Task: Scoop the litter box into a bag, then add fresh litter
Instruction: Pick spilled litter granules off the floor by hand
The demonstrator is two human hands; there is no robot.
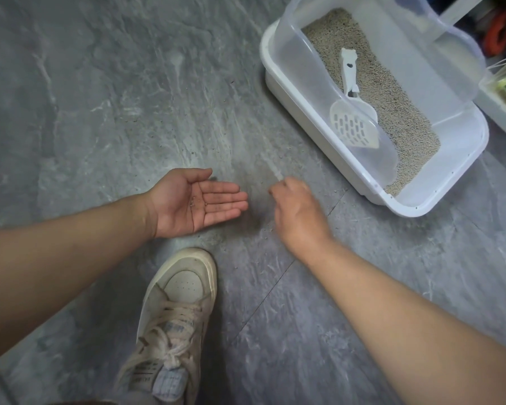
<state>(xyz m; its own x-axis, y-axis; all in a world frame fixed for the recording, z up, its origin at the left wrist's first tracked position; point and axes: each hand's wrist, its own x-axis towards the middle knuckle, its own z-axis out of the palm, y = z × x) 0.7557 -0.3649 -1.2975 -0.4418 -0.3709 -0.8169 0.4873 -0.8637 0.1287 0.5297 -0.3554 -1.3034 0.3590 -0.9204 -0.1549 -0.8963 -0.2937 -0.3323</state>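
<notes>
Head view: the left hand [200,200] lies palm up just above the grey floor [100,112], fingers [231,200] straight and released, cradling a few stray litter grains [197,202]. Beside it the right hand [297,211] is blurred; its fingertips seem bunched low over the floor, but whether they pinch a grain I cannot tell. A pale sneaker [178,311] stands below. Far right sits the litter box [304,118], its scoop [352,118] resting on the litter inside. To do this well, I'd keep the palm level and close, pick scattered grains one by one, then tip them into the box.
</notes>
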